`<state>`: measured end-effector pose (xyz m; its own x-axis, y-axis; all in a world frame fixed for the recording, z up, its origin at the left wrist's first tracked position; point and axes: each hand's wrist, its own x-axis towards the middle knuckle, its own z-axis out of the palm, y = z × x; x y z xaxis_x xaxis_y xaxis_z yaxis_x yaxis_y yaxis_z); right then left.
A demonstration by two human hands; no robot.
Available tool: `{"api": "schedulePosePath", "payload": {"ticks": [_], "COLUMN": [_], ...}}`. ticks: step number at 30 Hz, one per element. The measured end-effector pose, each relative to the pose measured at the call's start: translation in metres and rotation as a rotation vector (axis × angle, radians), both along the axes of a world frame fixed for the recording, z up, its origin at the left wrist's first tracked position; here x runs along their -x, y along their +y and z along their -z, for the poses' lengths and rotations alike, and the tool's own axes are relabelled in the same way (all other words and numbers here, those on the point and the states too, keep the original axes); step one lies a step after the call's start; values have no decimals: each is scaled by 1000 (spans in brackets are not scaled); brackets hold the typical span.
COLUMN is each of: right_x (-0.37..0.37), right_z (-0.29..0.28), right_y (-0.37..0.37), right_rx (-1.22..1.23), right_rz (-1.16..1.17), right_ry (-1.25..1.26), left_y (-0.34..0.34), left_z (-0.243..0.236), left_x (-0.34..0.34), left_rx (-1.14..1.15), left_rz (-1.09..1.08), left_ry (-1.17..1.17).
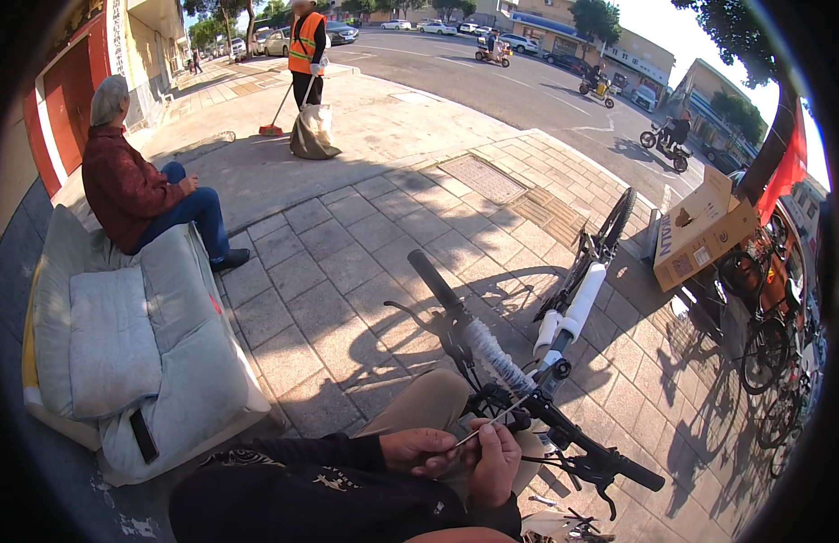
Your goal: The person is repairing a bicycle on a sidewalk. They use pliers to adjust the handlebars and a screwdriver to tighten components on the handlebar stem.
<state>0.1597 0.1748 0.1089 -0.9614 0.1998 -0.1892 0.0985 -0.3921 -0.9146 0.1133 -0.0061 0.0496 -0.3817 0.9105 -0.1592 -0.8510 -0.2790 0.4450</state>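
Observation:
A bicycle (564, 339) stands close in front of me, its handlebar running diagonally across the view. White wrapping (493, 355) covers part of the bar, and white foam sleeves (584, 297) cover the frame tubes. Beside the bar's middle, my left hand (421, 451) and my right hand (494, 463) are close together, fingers pinched. Between them they hold a thin pale strip (507, 411), one end slanting up toward the bar; its exact kind is too small to make out. The right handlebar grip (638, 471) and its brake lever lie to the right of my right hand.
A padded grey-green armchair (189, 362) stands at my left with a phone (143, 436) on it. Beyond it sits a person (134, 195); farther off, another in an orange vest (306, 45) holds a broom. A cardboard box (704, 235) and parked bikes (767, 348) stand at right.

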Motion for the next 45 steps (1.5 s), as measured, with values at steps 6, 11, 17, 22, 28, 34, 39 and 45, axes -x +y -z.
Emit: {"api": "schedulePosePath", "payload": {"ticks": [6,11,17,22,28,34,39,45], "right_x": [-1,-5,-7,-12,-21,-13,-12,-12], "right_z": [1,6,8,12,12,5,7,8], "right_y": [7,10,19,20,10,7,11,12], "right_rx": [38,49,53,-15,95,32,78,88], "right_rz": [-28,-47,-52,-107,-108,-81,-16,-3], "right_ry": [-8,1,36,-51,-120,-159,-205,-219], "left_y": [8,0,3,1,-18,-14,-5,-2], "left_z": [1,16,3,1,8,2,5,14], "left_x": [5,8,9,13,0,5,8,8], "left_rx": [-50,49,124,127,146,181,127,60], "left_rz": [60,98,112,197,151,189,213,208], "left_ry": [61,105,154,275,346,365,320,283]}}
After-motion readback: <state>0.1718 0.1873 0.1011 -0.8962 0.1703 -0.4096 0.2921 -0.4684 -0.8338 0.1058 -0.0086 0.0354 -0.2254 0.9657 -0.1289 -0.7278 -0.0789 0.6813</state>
